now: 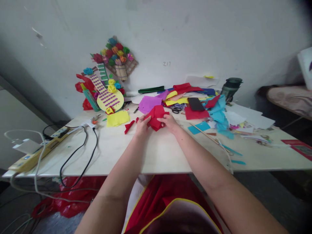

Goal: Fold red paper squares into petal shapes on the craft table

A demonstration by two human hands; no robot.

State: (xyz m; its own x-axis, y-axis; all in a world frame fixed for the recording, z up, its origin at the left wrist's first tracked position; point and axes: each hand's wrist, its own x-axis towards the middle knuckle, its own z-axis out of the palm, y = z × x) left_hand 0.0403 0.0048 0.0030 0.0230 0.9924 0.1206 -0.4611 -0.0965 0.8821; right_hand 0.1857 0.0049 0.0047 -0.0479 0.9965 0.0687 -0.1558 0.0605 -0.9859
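Note:
A piece of red crepe paper (pixel 156 118) is held out between my two hands above the white table (pixel 117 152). My left hand (pixel 143 125) pinches its left edge, thumb on top. On the right edge, my right hand (pixel 169 123) grips it the same way. Small red paper scraps (pixel 129 127) lie just left of my left hand. Behind the red piece rests a sheet of purple paper (pixel 149 103). Black-handled scissors (pixel 176 110) and a dark phone (pixel 196 104) on red paper lie beyond my right hand.
A guitar-shaped craft (pixel 110 100) with paper flowers leans at the back left, near a glue bottle (pixel 90 99). A glue gun (pixel 90 123) and power strip (pixel 41 152) with cables occupy the left. Blue scraps (pixel 199 127), a thin stick (pixel 207 136) and a dark bottle (pixel 230 89) are right.

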